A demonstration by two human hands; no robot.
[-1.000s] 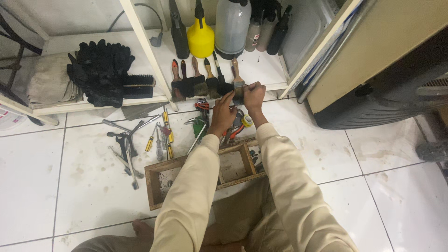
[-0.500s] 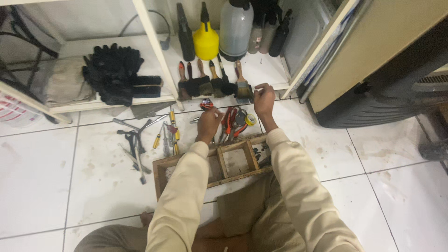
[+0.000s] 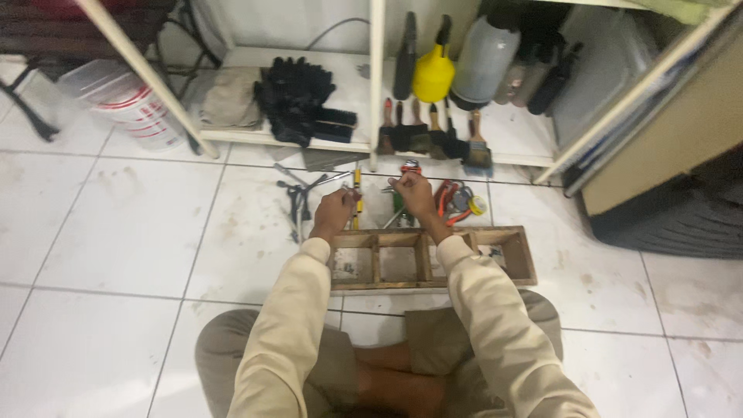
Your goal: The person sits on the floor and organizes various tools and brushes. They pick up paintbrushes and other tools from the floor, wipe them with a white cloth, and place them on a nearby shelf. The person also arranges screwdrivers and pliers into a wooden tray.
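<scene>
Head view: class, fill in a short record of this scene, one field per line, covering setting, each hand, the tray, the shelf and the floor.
Setting: person seated cross-legged on a white tiled floor, facing a low white shelf
Left hand: closed, over a yellow-handled tool; what it grips cannot be told
Right hand: closed on a small item, too small to identify
Tray: wooden divided tray on the floor at the knees
Shelf: black gloves, yellow funnel can, row of paintbrushes
Floor: grey wrenches, white bucket

We sit cross-legged, left hand (image 3: pixel 334 214) on a yellow-handled screwdriver (image 3: pixel 357 197), right hand (image 3: pixel 414 193) pinching something small, beyond the wooden tray (image 3: pixel 507 280).
</scene>
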